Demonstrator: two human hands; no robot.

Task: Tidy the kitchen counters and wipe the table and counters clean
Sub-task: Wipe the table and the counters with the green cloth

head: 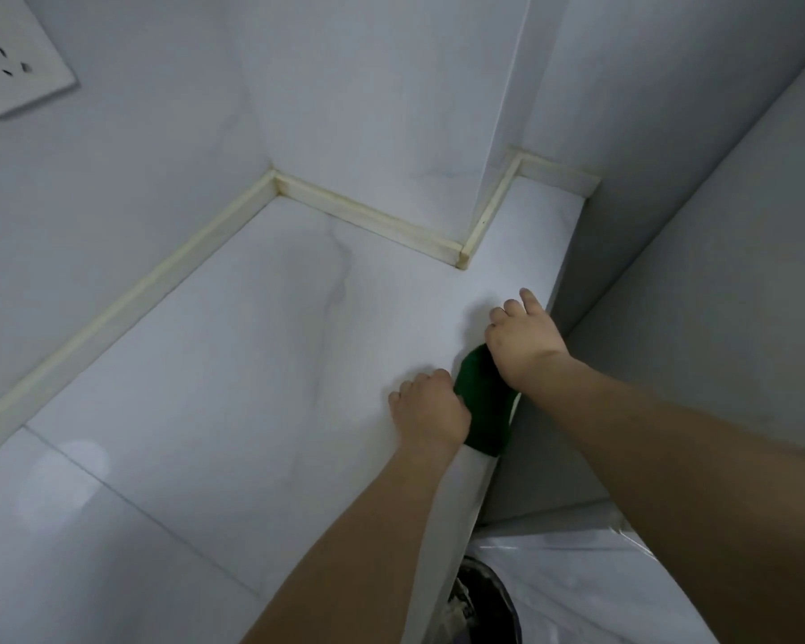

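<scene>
Near the counter's right edge the left hand [431, 406] curls into a loose fist against a dark green cloth [484, 406], the right hand [524, 339] presses down on its far end with fingers bent, on the white marble counter [233, 364], cream trim strip [368, 216] beyond.

Overall light: dim, cool grey-blue cast lying over the whole frame.
Glare: a soft round reflection is showing on the worktop [61, 476] at lower left.
Shadows: faint shading is falling just beside both hands.
Distortion: wide-angle bending is curving the wall trim [126, 309] and edges.
Sharpness: slightly soft throughout; the socket plate [15, 53] is blurring at the corner.
</scene>
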